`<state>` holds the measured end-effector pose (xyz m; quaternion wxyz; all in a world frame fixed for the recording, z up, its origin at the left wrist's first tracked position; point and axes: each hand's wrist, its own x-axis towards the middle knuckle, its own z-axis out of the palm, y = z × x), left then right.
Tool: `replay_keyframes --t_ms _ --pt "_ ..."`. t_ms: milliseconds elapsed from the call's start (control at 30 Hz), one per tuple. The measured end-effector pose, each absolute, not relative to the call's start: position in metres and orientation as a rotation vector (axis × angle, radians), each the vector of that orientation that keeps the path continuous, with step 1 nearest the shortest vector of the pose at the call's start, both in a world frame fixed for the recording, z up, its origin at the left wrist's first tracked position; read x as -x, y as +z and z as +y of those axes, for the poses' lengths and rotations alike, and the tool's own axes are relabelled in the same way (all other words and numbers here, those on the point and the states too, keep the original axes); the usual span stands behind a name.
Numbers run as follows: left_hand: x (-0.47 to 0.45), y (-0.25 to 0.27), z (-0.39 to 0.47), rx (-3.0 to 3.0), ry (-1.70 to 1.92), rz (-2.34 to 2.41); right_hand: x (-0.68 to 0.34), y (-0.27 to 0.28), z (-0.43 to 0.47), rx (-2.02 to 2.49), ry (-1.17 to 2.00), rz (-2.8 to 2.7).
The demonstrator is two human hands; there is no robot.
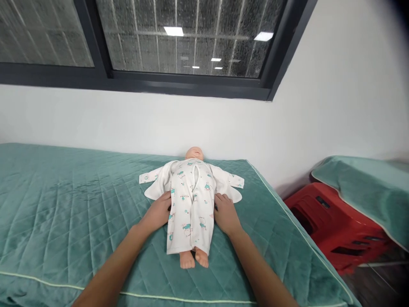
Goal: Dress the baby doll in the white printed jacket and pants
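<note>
A baby doll (194, 153) lies on its back on a green quilted bed cover, head toward the wall and bare feet toward me. Spread beneath its upper body is a white baby top (162, 181), sleeves out to both sides. White printed baby trousers (191, 213) cover the front from chest to ankles, with a slit near the upper middle. My left hand (159, 210) is closed at the trousers' left edge, around thigh height. On the opposite edge my right hand (226, 213) has its fingers curled against the fabric. The fingertips of both hands are partly hidden.
The green quilted cover (79, 213) has pale piping along its edges. A white wall (128, 119) and a dark-framed window (188, 83) stand behind the bed. To the right are red plastic stools (335, 221) partly under another green cover (367, 183).
</note>
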<state>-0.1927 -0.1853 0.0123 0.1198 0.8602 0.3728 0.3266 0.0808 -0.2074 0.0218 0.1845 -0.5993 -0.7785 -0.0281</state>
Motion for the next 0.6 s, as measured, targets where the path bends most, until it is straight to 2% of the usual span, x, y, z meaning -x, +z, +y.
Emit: replay_keyframes --t_ms 367,600 --pt "0.181 0.003 -0.170 -2.513 0.849 1.161 -0.091 0.016 -0.202 1.650 0.063 -2.151" --pt "0.187 0.005 -0.186 -2.664 0.672 1.564 -0.091 0.016 -0.201 1.653 0.051 -2.084"
